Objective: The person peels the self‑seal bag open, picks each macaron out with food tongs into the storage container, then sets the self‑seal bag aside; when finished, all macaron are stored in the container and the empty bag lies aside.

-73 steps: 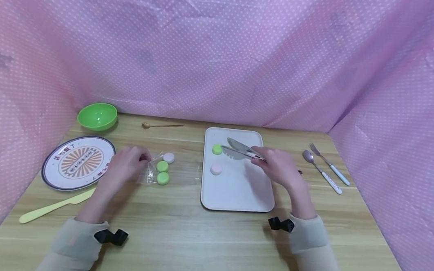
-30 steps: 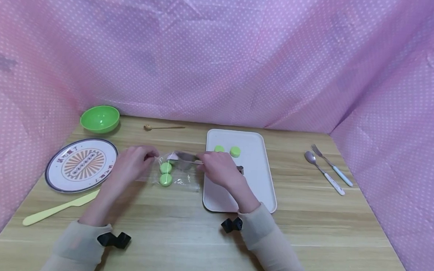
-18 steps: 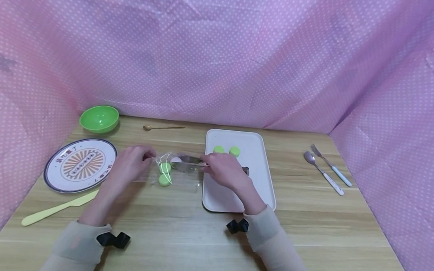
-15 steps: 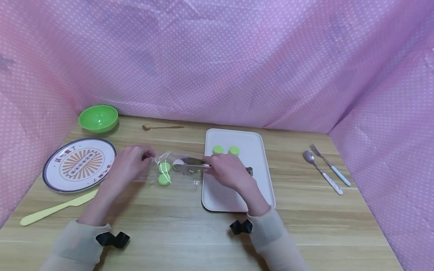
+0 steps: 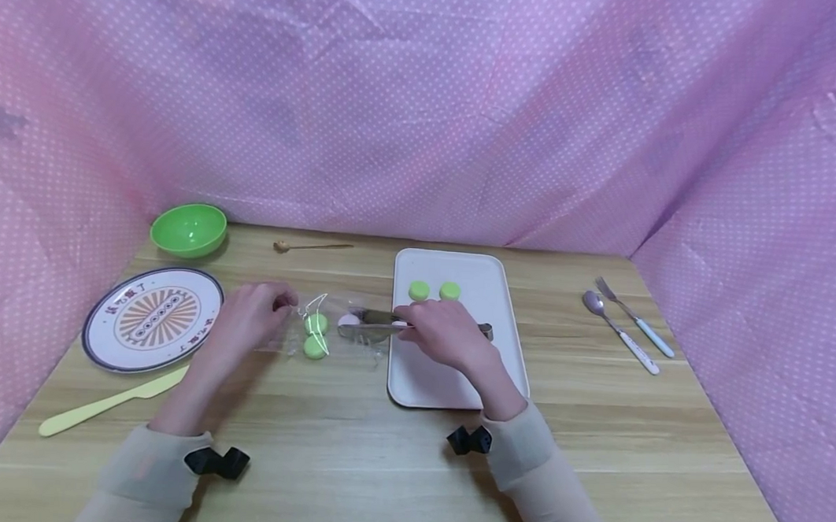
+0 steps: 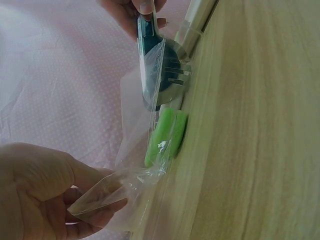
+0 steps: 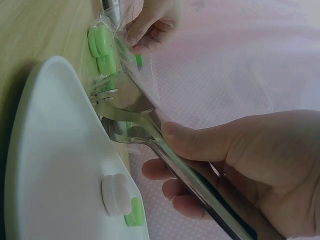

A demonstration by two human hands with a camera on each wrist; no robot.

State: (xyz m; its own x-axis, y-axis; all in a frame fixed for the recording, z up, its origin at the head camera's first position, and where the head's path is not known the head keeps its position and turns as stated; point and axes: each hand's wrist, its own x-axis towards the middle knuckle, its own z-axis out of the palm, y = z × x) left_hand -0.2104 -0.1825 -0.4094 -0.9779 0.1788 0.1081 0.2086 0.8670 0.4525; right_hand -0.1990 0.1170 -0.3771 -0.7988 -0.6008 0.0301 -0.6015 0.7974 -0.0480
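My left hand (image 5: 255, 315) pinches the edge of a clear plastic bag (image 6: 135, 185), lifting that side. Two green macarons (image 5: 315, 336) lie in the bag close to it. In my right hand (image 5: 446, 333) are metal food tongs (image 7: 165, 150) with one slotted, fork-like end, gripped along the arms. Their ends reach left into the bag, spread a little apart. A pink macaron (image 5: 349, 320) shows at the tips of the tongs. Under the right hand is a white tray (image 5: 457, 389) bearing two green macarons (image 5: 434, 291) and a pink macaron (image 7: 116, 195).
Left are a round patterned plate (image 5: 95, 331), a pale yellow knife (image 5: 109, 402) and a green bowl (image 5: 189, 230). A thin gold stirrer (image 5: 312, 246) lies at the back. A spoon (image 5: 620, 332) and fork (image 5: 633, 316) lie at the right. A pink cloth (image 5: 426, 112) hangs behind.
My right hand has brought the tongs from the tray leftward into the bag, then drawn slightly back right. The bag's pink macaron has shifted right, away from the green ones. My left hand stays put.
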